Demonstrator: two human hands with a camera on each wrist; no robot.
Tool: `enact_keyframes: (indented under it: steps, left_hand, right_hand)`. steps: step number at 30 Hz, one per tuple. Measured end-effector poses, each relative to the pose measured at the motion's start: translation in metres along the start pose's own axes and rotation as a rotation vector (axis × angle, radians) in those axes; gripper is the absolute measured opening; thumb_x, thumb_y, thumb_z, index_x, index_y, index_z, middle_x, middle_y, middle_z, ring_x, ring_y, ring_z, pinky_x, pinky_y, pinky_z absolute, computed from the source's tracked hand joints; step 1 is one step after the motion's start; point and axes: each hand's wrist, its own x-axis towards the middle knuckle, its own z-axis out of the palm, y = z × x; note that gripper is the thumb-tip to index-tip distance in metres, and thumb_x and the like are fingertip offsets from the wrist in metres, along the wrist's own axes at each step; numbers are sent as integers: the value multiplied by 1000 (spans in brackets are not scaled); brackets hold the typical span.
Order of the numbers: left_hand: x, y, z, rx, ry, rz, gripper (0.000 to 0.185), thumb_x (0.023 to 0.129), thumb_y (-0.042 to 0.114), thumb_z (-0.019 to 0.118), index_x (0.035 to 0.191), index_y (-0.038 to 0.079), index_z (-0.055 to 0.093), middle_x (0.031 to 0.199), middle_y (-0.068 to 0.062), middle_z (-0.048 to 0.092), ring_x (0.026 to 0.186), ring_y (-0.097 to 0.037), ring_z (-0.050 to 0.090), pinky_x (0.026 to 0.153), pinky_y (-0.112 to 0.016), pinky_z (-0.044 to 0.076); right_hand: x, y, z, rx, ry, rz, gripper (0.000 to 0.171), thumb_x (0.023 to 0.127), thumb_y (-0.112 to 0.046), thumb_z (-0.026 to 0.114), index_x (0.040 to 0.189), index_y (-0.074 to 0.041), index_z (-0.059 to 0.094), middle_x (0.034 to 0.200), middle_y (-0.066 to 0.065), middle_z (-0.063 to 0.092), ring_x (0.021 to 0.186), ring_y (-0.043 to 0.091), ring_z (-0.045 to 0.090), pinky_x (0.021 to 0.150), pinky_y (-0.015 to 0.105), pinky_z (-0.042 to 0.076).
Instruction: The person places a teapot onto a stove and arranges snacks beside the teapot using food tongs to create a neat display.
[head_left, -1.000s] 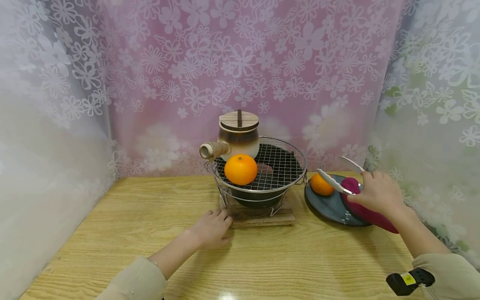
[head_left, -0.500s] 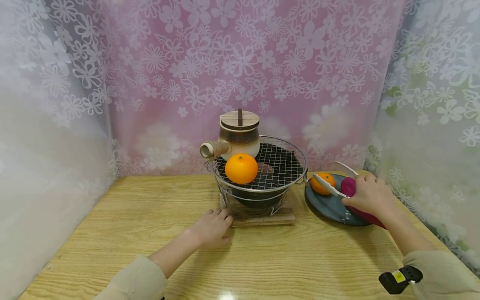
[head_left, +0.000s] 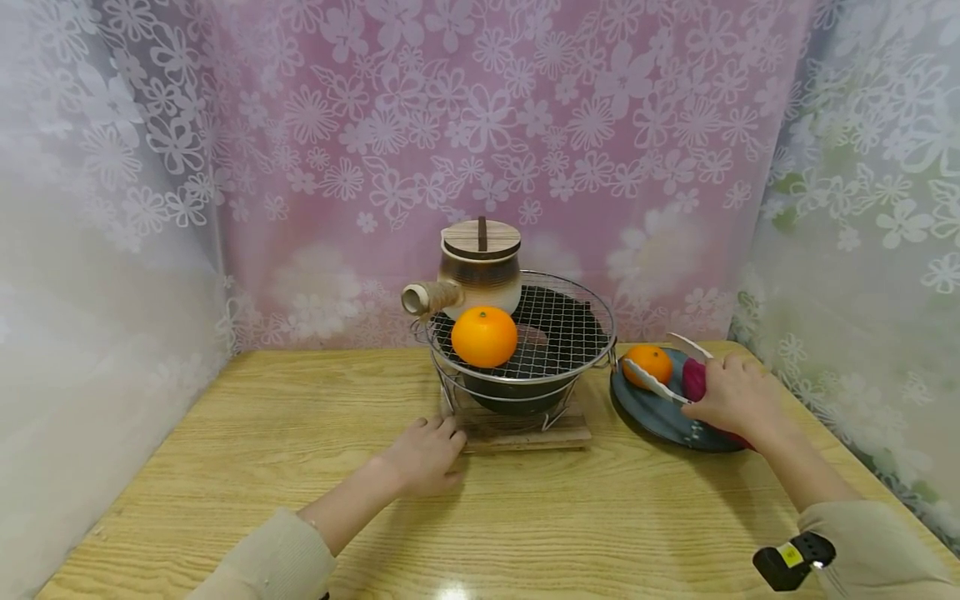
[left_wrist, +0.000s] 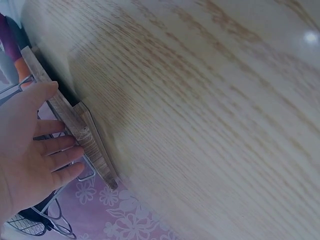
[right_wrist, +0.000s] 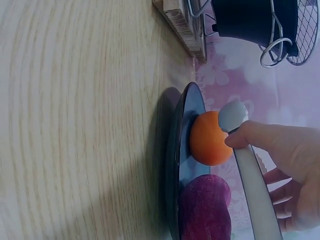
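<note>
1. Two hands are shown. The right hand [head_left: 731, 396] is curled round a pair of white tongs [head_left: 660, 382], held over the dark plate [head_left: 651, 414] at the right of the table [head_left: 262, 450].
2. The tongs are held spread, one blade to the near side and one to the far side of the small orange [head_left: 648, 363]; in the right wrist view a blade tip [right_wrist: 233, 116] is seen at the orange [right_wrist: 209, 138], though contact cannot be confirmed.
3. The small orange is placed on the plate's far-left part, left of the right hand and just beyond the tong tips. The long axis of the tongs is pointed leftward from the hand toward the fruit.
4. A purple sweet potato [right_wrist: 204, 206] is laid on the same plate, just beside the orange and partly hidden by the right hand in the head view.
5. The left hand [head_left: 423, 457] is rested flat, fingers loosely extended, against the wooden base board [left_wrist: 75, 126] under the wire grill [head_left: 558, 333]; nothing is gripped. It is well apart from the plate, so the right hand is the nearer.
6. On the grill are listed a larger orange [head_left: 484, 337] and a lidded clay pot [head_left: 478, 267], its side handle pointed left.
</note>
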Motion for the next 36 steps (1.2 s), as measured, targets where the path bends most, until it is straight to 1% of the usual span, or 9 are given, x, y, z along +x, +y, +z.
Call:
enact_keyframes:
  steps: [4, 7, 11, 18, 23, 29, 36]
  left_hand:
    - [0, 0, 0, -7, -2, -5, 44, 88, 44, 57, 111, 7, 57, 116, -12, 53, 106, -28, 51, 84, -39, 43]
    - [0, 1, 0, 9, -7, -4, 45, 87, 45, 58, 112, 7, 56, 119, -13, 52, 108, -28, 51, 86, -39, 43]
    - [1, 1, 0, 32, -13, -1, 48, 87, 46, 58, 114, 6, 56, 122, -14, 52, 110, -29, 51, 88, -40, 44]
    - [1, 0, 1, 27, -23, -5, 48, 87, 46, 58, 115, 7, 56, 122, -14, 51, 110, -29, 51, 88, -40, 43]
    - [1, 0, 2, 24, -26, -1, 49, 87, 47, 57, 115, 7, 56, 121, -14, 51, 109, -28, 51, 87, -39, 43]
    - [2, 0, 4, 29, -20, 3, 47, 87, 47, 58, 114, 7, 56, 118, -13, 52, 106, -27, 52, 86, -38, 44]
    - [3, 0, 4, 27, -21, 2, 47, 87, 47, 58, 114, 8, 56, 119, -13, 51, 107, -27, 51, 86, -38, 43]
  right_hand:
    - [0, -2, 2, 9, -5, 0, 62, 65, -42, 74, 88, 9, 48, 80, 24, 45, 73, 41, 43, 53, 43, 36]
    - [0, -4, 4, 15, -16, -6, 62, 65, -40, 75, 92, 9, 49, 80, 24, 45, 73, 41, 43, 53, 43, 36]
    - [0, -5, 6, 0, -14, -21, 63, 64, -39, 75, 93, 10, 49, 83, 26, 46, 73, 41, 43, 53, 44, 37]
    - [-1, -10, 11, -65, 26, -43, 66, 62, -39, 79, 92, 12, 51, 86, 28, 49, 75, 43, 47, 58, 51, 40]
    - [-1, -11, 16, -103, 38, -39, 71, 60, -39, 81, 96, 14, 51, 88, 30, 47, 80, 46, 45, 64, 56, 39]
    - [1, -11, 22, -126, 59, -40, 71, 60, -38, 81, 98, 14, 50, 88, 30, 46, 81, 47, 45, 66, 57, 38]
    - [0, -9, 24, -140, 81, -49, 69, 60, -36, 82, 96, 14, 51, 85, 27, 45, 79, 46, 45, 64, 56, 38]
